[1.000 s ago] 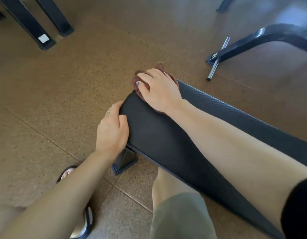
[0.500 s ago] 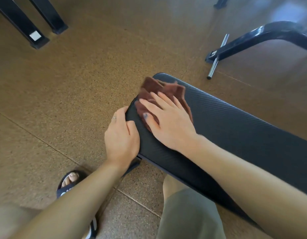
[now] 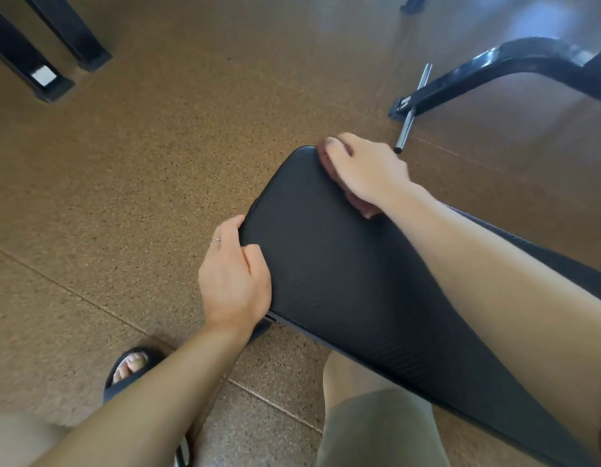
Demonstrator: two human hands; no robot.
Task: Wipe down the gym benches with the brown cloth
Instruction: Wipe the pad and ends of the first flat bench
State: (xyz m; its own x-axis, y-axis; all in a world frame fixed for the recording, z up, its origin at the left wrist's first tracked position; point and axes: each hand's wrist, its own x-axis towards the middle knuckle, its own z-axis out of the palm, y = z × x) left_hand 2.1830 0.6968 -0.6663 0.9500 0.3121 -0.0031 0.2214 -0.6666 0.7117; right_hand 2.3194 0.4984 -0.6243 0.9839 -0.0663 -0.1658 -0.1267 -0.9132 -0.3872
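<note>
At the far corner of the black padded gym bench, the right hand lies over the brown cloth, fingers curled down over the pad's far edge and pressing the cloth against it; only thin strips of cloth show beneath the palm and by the thumb. Along the bench's near end edge, the left hand, with a thin ring on one finger, grips the pad's rim, thumb on top and fingers wrapped over the side. Beyond the bench a chrome rod lies on the speckled brown floor.
</note>
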